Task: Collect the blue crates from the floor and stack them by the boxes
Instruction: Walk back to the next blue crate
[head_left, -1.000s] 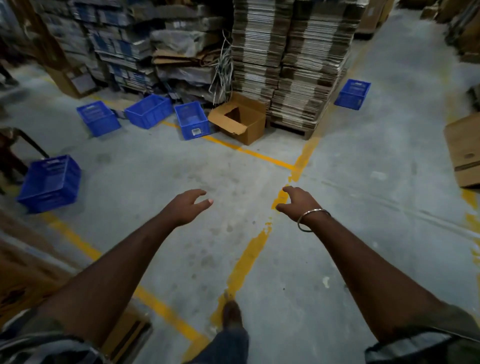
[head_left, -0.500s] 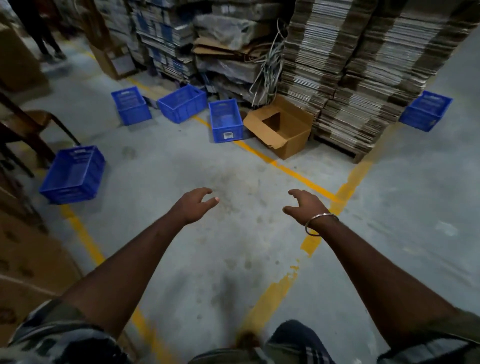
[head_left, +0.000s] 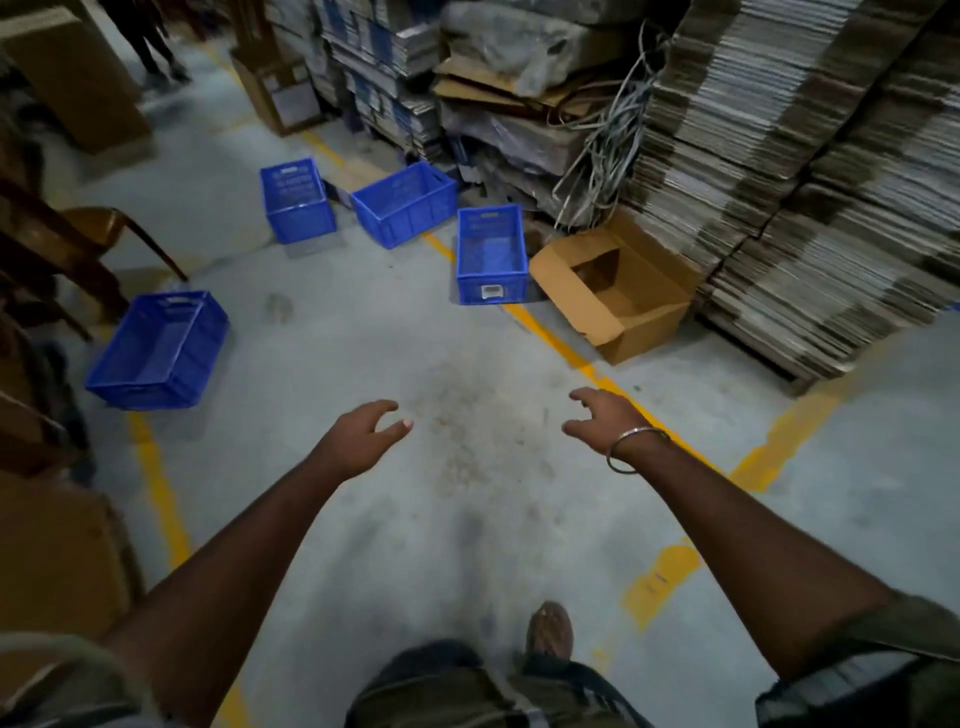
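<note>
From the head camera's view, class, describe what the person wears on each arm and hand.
Both forearms are bare. The right hand has a thin silver metal bangle at the wrist. The left hand wears nothing. Short striped sleeves cover the upper arms.

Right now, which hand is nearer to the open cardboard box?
Right. The right hand hangs just short of the open cardboard box, below it in the picture; the left hand is farther left.

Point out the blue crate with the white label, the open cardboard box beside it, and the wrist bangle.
labelled blue crate (head_left: 490, 262): head view, on its mesh floor.
open cardboard box (head_left: 631, 304): head view, on its inner floor.
bangle (head_left: 631, 450): head view, on the metal band at the right wrist.
</note>
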